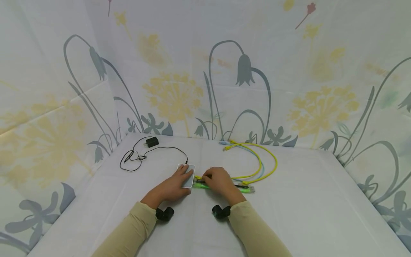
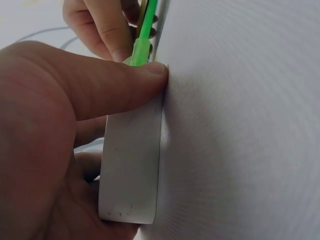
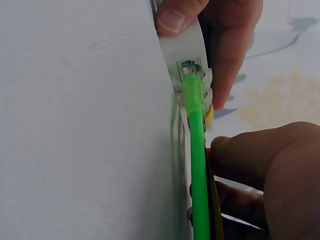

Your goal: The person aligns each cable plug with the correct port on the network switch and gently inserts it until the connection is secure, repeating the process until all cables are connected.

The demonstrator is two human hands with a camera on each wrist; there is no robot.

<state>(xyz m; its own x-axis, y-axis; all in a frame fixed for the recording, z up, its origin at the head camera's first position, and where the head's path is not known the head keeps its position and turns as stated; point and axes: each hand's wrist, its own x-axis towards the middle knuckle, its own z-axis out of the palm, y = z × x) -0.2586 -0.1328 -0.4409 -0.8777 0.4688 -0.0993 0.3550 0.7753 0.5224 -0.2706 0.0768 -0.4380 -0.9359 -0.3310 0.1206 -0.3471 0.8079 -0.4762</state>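
A small white device (image 1: 188, 178) lies flat on the table, and my left hand (image 1: 180, 179) grips it, thumb on its near edge and fingers over the top. In the left wrist view the thumb (image 2: 120, 87) presses on the device's side (image 2: 132, 165). A green cable (image 3: 197, 165) is plugged into a port on the device (image 3: 186, 47), with a yellow plug (image 3: 209, 114) beside it. My right hand (image 1: 214, 178) is curled round the green cable (image 1: 245, 190) and the cables next to it, just right of the device. My left-hand fingers (image 3: 222, 35) show behind the device.
Yellow and light blue cables (image 1: 268, 166) loop across the table behind my right hand. A black power adapter (image 1: 152, 142) with its thin black lead (image 1: 133, 157) lies at the back left. Flower-print cloth covers the table (image 1: 305, 200) and the walls.
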